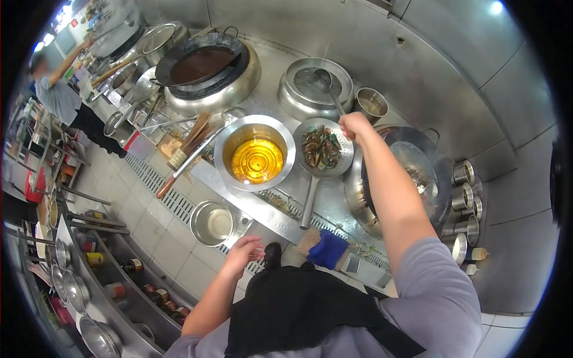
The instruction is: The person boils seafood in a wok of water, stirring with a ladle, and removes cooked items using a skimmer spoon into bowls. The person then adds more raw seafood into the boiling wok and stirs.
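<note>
My right hand (pixel 354 125) is closed round the handle of a metal ladle (pixel 323 77), whose bowl is over a round pot of water (pixel 310 82). Below that hand, a perforated strainer (pixel 343 152) holds dark green and brown pieces (pixel 322 146), its handle pointing toward me. To its left stands a steel pot (pixel 289 158) of golden liquid. My left hand (pixel 245 253) hangs in the air with its fingers apart and nothing in it, near a metal pot (pixel 200 230) with pale contents.
At the right is a wok (pixel 444 179) with liquid, beside several small metal cups (pixel 462 197). A wok of dark liquid (pixel 203 62) sits at the back left. A blue cloth (pixel 328 249) lies on the front edge. Another person (pixel 62 98) stands at the far left.
</note>
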Available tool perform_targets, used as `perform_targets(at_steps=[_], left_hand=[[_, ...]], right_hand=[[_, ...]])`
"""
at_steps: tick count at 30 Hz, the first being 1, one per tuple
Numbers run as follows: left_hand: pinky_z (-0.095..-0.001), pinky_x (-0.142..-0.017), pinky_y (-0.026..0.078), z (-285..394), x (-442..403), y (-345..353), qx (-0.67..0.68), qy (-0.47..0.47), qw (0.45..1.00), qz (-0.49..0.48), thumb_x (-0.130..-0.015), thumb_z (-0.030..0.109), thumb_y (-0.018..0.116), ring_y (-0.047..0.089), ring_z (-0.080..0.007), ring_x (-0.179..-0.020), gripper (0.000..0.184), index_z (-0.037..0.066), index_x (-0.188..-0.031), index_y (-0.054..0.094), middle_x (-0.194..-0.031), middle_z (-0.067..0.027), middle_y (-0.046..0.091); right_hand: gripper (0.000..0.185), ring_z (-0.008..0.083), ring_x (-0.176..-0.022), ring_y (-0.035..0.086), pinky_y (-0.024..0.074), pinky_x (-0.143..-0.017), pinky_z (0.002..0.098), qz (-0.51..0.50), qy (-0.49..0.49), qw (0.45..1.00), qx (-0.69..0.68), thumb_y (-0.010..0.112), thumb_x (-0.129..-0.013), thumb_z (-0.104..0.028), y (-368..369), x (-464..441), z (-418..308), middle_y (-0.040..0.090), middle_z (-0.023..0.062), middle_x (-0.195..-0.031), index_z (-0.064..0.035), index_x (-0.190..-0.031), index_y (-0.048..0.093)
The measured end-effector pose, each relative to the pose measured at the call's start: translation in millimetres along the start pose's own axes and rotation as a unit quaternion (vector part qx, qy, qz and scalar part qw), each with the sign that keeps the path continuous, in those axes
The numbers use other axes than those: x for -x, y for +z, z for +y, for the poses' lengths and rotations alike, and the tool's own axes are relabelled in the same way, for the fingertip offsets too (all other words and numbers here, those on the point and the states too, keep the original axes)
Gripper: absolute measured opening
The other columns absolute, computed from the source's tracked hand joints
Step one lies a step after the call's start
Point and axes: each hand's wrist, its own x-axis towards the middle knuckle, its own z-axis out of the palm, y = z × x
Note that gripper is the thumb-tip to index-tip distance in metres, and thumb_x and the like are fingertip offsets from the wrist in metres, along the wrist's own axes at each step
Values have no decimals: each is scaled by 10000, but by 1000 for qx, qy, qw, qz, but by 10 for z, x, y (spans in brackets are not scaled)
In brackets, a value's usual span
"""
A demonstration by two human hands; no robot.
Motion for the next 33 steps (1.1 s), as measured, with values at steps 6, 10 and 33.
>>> perform_targets(at_steps=[6, 10, 33], left_hand=[[-289, -704, 529, -76, 76, -152, 3, -8, 1000, 13, -911, 146, 504, 638, -177, -794, 270, 10, -1143, 527, -995, -107, 631], [-296, -711, 526, -23, -32, -78, -11, 1, 1000, -15, -919, 167, 512, 633, -174, -785, 279, 7, -1147, 521, -990, -106, 633], [-291, -711, 521, 61, -132, -110, -11, 1, 998, -55, -909, 133, 498, 640, -182, -806, 277, 15, -1159, 514, -1026, -109, 616]], right_hand=[[130, 94, -480, 460, 316, -403, 218, -219, 156, 787, -555, 522, -776, -44, -105, 289, -41, 468, 16, -615, 42, -859, 469], [229, 85, -479, 443, 306, -389, 211, -226, 131, 758, -598, 508, -803, -59, -319, 875, 99, 472, 23, -646, 81, -976, 455], [199, 162, -394, 479, 359, -337, 307, 57, -40, 996, 59, 531, -774, -96, -219, 422, -79, 482, 53, -563, 82, -860, 557]])
